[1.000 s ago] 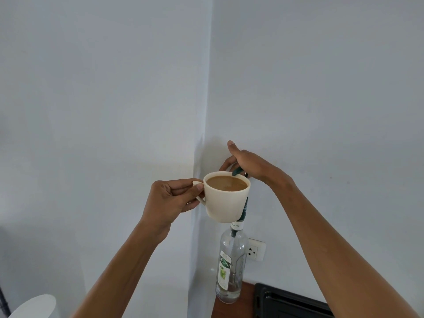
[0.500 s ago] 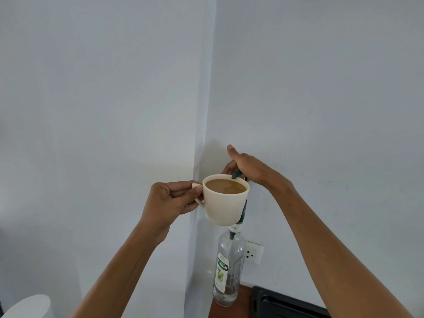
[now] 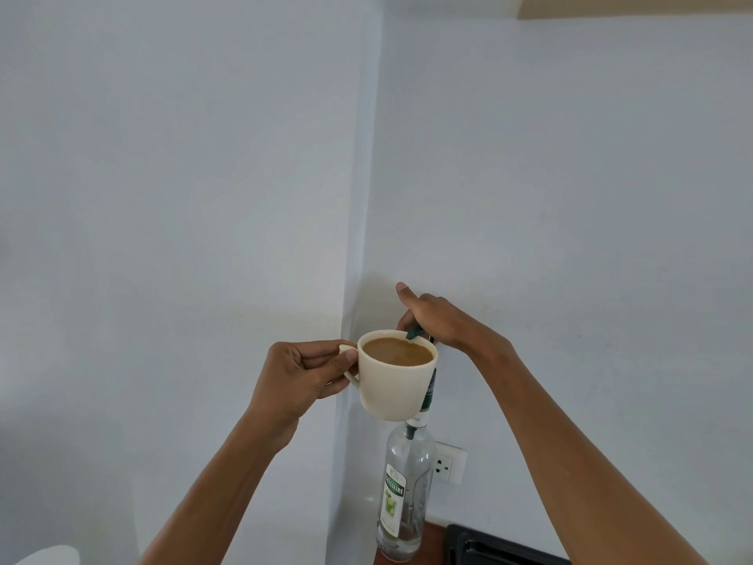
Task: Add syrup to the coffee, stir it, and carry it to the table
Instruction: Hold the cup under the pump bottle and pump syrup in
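Soft, even daylight is filling this corner, with nothing burning out or sinking into black. The pale wall (image 3: 570, 197) is dimming gently toward the lower left. The right hand (image 3: 440, 320) is casting a faint, soft-edged shadow on the wall just to its left. A mild sheen is sitting on the coffee (image 3: 397, 352) and on the glass of the bottle (image 3: 403, 495). The centre is looking sharp. Toward the edges the wide lens is bending the wall corner and stretching the forearms, and the white shape (image 3: 49, 556) at bottom left is looking soft.
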Demonstrator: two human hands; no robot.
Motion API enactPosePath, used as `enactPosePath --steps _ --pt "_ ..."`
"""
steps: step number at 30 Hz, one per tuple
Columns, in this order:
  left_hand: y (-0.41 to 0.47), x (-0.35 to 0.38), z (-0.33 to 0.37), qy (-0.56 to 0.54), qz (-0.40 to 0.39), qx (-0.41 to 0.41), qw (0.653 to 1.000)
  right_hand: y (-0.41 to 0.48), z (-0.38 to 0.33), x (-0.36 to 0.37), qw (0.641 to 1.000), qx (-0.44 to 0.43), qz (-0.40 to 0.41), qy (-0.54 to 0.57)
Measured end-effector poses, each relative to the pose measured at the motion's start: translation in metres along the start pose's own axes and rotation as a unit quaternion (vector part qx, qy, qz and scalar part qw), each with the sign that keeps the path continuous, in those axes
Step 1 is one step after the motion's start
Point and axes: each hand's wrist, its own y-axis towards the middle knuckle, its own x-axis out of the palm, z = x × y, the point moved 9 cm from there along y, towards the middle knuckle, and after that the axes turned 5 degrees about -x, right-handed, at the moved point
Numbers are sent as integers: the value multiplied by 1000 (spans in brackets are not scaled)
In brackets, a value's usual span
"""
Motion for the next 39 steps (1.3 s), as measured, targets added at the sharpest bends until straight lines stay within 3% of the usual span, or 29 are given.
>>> enactPosePath --steps 25,39 --pt "-2 3 0 -7 -26 -8 1000 -1 -19 -9 998 0 -48 -34" --pt "4 -4 4 0 6 -13 1000 -4 -16 -10 1000 -4 -7 -15"
